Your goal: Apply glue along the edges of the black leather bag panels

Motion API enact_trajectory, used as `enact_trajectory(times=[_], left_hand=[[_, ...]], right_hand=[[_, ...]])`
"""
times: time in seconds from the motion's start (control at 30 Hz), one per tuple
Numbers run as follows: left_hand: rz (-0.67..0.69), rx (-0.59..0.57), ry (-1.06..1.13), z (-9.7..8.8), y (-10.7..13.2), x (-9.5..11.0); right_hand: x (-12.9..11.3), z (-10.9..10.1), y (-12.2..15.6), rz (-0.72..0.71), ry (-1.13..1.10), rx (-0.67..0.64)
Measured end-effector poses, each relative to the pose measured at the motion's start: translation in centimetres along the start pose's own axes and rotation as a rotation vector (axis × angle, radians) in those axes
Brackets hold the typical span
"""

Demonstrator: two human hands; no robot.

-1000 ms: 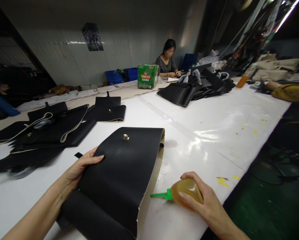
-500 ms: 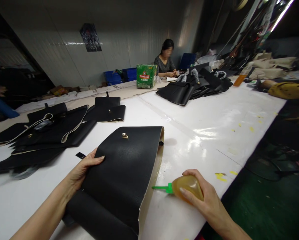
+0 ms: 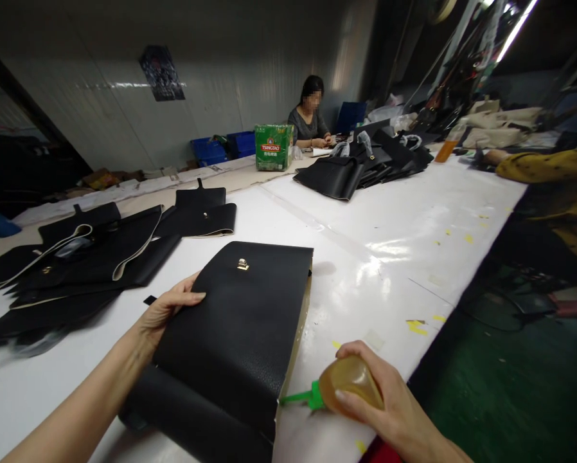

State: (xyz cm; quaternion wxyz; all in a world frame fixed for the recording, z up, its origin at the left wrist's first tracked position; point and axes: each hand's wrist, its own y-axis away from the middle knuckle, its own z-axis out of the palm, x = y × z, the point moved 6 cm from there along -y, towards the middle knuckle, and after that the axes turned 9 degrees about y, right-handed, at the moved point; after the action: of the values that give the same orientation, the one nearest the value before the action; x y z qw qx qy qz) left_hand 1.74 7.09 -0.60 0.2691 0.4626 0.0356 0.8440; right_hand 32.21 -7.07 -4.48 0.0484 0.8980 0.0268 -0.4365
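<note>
A black leather bag piece (image 3: 240, 321) with a gold clasp (image 3: 243, 264) lies in front of me, its pale inner edge facing right. My left hand (image 3: 175, 305) grips its left side, thumb on top and the other fingers hidden beneath. In my right hand (image 3: 370, 386) is a squeeze bottle (image 3: 351, 386) of amber liquid, tilted left. Its green nozzle (image 3: 301, 397) meets the right edge of the bag piece near the lower end; whether liquid is flowing out I cannot tell.
More black bag pieces (image 3: 96, 257) lie at left, with another pile (image 3: 360, 164) at the back. A green Tsingtao box (image 3: 274, 148) stands near a seated person (image 3: 310, 116). At right, a yellow sleeve (image 3: 543, 170) reaches onto the white table (image 3: 356, 283) near an amber bottle (image 3: 446, 148).
My right hand has brought the bottle's nozzle down along the bag piece's right edge, toward me. My left hand keeps its hold. The view has shifted slightly.
</note>
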Motion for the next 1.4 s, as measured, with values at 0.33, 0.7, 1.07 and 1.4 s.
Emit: enact_trajectory(times=[0.33, 0.7, 1.07, 1.4], left_hand=[[-0.064, 0.131, -0.017, 1.3, -4.9, 1.0], [0.009, 0.031, -0.177, 3.1, -6.4, 3.6], [-0.017, 0.055, -0.233, 5.4, -4.9, 3.4], [0.087, 0.128, -0.175, 2.7, -1.2, 2.7]], right_hand=[[-0.4, 0.6, 0.8, 0.008, 0.019, 0.007], [-0.3, -0.1, 0.3, 0.003, -0.003, 0.060], [-0.6, 0.9, 1.2, -0.025, -0.013, -0.003], [-0.7, 1.4, 2.6, -0.054, 0.010, -0.012]])
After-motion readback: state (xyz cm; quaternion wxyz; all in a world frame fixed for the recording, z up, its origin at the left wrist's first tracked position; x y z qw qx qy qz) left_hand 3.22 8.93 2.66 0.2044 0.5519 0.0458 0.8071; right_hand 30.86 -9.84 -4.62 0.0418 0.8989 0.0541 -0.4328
